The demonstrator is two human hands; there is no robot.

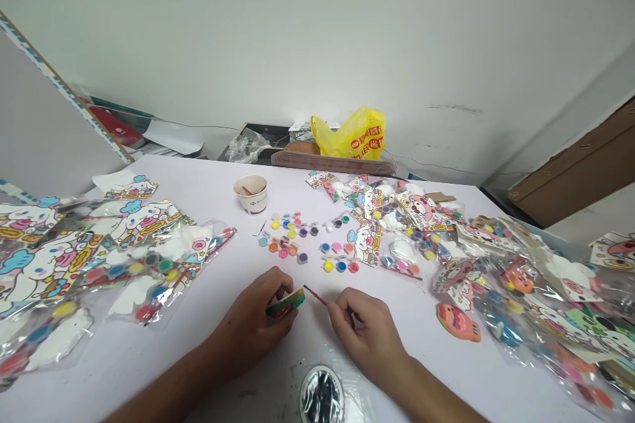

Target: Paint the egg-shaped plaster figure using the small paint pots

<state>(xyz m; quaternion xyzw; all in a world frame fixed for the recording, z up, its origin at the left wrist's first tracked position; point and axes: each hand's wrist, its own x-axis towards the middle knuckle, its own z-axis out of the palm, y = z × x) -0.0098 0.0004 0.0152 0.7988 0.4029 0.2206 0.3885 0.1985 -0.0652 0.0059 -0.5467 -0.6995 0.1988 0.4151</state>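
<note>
Between the thumb and fingers of my left hand [260, 310] is a small painted figure [286, 304], green with some red and a yellowish edge, tilted so its front is mostly hidden. My right hand [367, 327] pinches a thin red paintbrush [316, 295]. Its dark tip is close to the figure's right edge; whether they touch I cannot tell. Beyond both hands lie several small paint pots [341, 266] in joined strips, in many colours. A paper cup [251, 195] with a red stick inside stands behind them.
Clear packets with white figures and paints cover the table's left [143, 277] and right sides. A painted pink-orange fish [457, 322] lies right of my right hand. In front of me is a round dark-topped object [321, 395]. A yellow bag [351, 134] sits behind the table.
</note>
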